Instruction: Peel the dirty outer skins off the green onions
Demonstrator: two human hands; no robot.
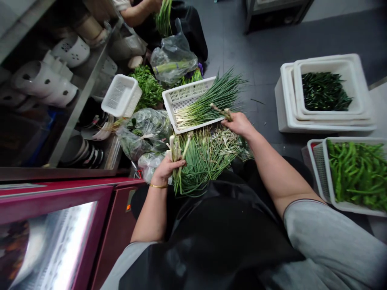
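Note:
My left hand (167,168) is closed round a small bunch of scallions (175,155), white ends up and green tops hanging down. My right hand (238,123) is closed on short, pale brownish stalks (222,111) that point left; their exact kind I cannot make out. Below and between both hands lies a loose heap of scallions (205,159), with dry, pale scraps on its right side. Just beyond it, a white slotted basket (179,96) holds scallions (208,104) laid with white ends left and green tops over the right rim.
Bagged greens (148,129), leafy herbs (146,86) and a small white basket (121,94) stand left. Another person's arm (137,15) holds green stalks behind. White tubs (325,96) and a basket of green peppers (358,173) are right; a shelf (83,92) and red-framed cabinet (105,209) line the left.

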